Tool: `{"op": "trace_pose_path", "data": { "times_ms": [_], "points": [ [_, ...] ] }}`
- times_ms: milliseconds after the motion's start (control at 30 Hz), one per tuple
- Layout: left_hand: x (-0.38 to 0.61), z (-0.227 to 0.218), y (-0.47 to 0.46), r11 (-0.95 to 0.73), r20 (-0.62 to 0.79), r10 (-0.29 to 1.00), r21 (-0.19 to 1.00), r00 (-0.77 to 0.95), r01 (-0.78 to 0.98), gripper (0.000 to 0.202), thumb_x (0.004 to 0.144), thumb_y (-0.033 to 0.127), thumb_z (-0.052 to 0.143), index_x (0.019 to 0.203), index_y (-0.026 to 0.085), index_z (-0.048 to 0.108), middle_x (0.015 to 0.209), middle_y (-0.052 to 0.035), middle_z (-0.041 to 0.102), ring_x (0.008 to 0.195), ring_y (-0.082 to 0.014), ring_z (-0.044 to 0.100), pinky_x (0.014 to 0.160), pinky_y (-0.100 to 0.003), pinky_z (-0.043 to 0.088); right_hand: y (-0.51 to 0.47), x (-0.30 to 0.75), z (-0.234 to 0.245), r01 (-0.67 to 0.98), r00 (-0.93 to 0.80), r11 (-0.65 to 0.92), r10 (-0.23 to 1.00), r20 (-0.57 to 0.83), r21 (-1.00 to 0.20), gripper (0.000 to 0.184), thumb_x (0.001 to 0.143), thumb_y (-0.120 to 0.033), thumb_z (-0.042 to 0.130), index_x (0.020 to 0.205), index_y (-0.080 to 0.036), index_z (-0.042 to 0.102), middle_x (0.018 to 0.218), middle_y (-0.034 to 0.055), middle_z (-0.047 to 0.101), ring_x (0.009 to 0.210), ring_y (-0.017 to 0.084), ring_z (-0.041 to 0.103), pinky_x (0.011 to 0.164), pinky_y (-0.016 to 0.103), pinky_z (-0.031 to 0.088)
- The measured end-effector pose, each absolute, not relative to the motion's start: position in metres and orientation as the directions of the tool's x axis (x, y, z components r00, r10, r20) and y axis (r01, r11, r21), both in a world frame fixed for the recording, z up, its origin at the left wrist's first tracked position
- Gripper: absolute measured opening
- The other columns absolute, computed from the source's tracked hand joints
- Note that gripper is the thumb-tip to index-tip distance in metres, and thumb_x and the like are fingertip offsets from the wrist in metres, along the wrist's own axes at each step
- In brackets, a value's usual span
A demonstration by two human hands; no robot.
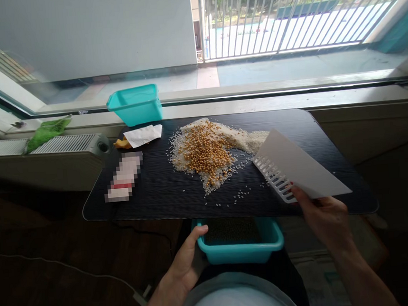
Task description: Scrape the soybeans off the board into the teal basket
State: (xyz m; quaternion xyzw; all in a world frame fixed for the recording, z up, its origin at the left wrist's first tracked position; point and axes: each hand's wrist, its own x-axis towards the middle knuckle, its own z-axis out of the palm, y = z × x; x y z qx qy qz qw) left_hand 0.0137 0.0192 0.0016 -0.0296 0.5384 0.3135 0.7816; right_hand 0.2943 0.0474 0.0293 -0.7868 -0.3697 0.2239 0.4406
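Note:
My right hand (pixel 323 211) is closed on a white plastic scraper (pixel 301 166) with a row of slots along one edge, tilted over the table's right side. At its upper left edge lies a ridge of white rice (pixel 251 141). The ridge joins a pile of rice mixed with yellow soybeans (pixel 209 155) at the middle of the table. My left hand (pixel 191 251) grips the left rim of a teal plastic basin (pixel 243 253), thumb on top. Small dark green grains (pixel 230 230) lie inside the basin, which sits below the table's front edge.
A second teal basin (pixel 139 106) stands at the back left by the window. White paper (pixel 144 136) and a blurred card (pixel 123 176) lie on the dark table (pixel 157 195). Left of it are a radiator (pixel 69 144) with a green cloth (pixel 47 133) and a cable (pixel 75 270).

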Motion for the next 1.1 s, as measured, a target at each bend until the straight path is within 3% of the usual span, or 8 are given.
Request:
{"op": "trace_pose_path", "data": {
  "times_ms": [167,300,500,667,1000,1100],
  "points": [
    [0.014,0.001,0.019,0.805,-0.863,0.457,0.299,0.215,-0.512,0.036,0.082,0.031,0.063,0.115,0.016,0.060,0.093,-0.0086,0.074,0.088,-0.0248,0.070,0.078,-0.034,0.054,0.052,0.284,0.036,0.381,0.580,-0.236,0.814,0.032,-0.894,0.019,0.068,-0.040,0.074,0.076,-0.023,0.078,0.077,0.0029,0.079,0.080,0.030,0.075,0.076,0.038,0.061],
    [0.014,0.001,0.020,0.807,-0.867,0.451,0.296,0.211,-0.510,0.036,0.083,0.031,0.063,0.115,0.016,0.060,0.094,-0.0084,0.074,0.089,-0.0246,0.070,0.079,-0.034,0.054,0.058,0.271,0.031,0.344,0.512,-0.181,0.859,0.023,-0.921,0.026,0.067,-0.042,0.073,0.079,-0.019,0.079,0.073,0.0034,0.078,0.070,0.028,0.075,0.066,0.036,0.061],
    [0.014,0.001,0.021,0.800,-0.875,0.439,0.276,0.206,-0.533,0.038,0.081,0.030,0.064,0.116,0.015,0.060,0.094,-0.0095,0.075,0.088,-0.0253,0.070,0.080,-0.035,0.054,0.068,0.287,0.025,0.380,0.547,-0.246,0.837,0.002,-0.892,0.024,0.067,-0.042,0.074,0.073,-0.020,0.078,0.070,0.0046,0.078,0.075,0.030,0.075,0.074,0.038,0.060],
    [0.014,0.002,0.021,0.795,-0.866,0.452,0.284,0.212,-0.535,0.036,0.082,0.030,0.064,0.115,0.015,0.061,0.092,-0.0091,0.075,0.087,-0.0246,0.071,0.078,-0.034,0.054,0.063,0.302,0.029,0.396,0.622,-0.280,0.782,0.031,-0.875,0.025,0.069,-0.043,0.074,0.081,-0.022,0.078,0.077,0.0043,0.079,0.084,0.031,0.075,0.085,0.041,0.058],
    [0.013,-0.001,0.020,0.799,-0.865,0.455,0.294,0.209,-0.525,0.038,0.081,0.030,0.065,0.116,0.015,0.061,0.093,-0.0091,0.075,0.087,-0.0245,0.070,0.077,-0.033,0.055,0.051,0.290,0.024,0.379,0.537,-0.207,0.843,0.032,-0.902,0.022,0.066,-0.049,0.076,0.065,-0.027,0.077,0.070,0.0016,0.078,0.074,0.030,0.075,0.073,0.038,0.062],
    [0.013,-0.001,0.020,0.801,-0.865,0.456,0.297,0.209,-0.520,0.039,0.081,0.031,0.065,0.116,0.015,0.061,0.095,-0.0091,0.075,0.088,-0.0245,0.070,0.078,-0.033,0.054,0.061,0.287,0.028,0.351,0.501,-0.192,0.865,0.010,-0.917,0.021,0.066,-0.046,0.076,0.071,-0.026,0.079,0.073,0.0018,0.078,0.073,0.029,0.075,0.069,0.036,0.062]
  ]
}}
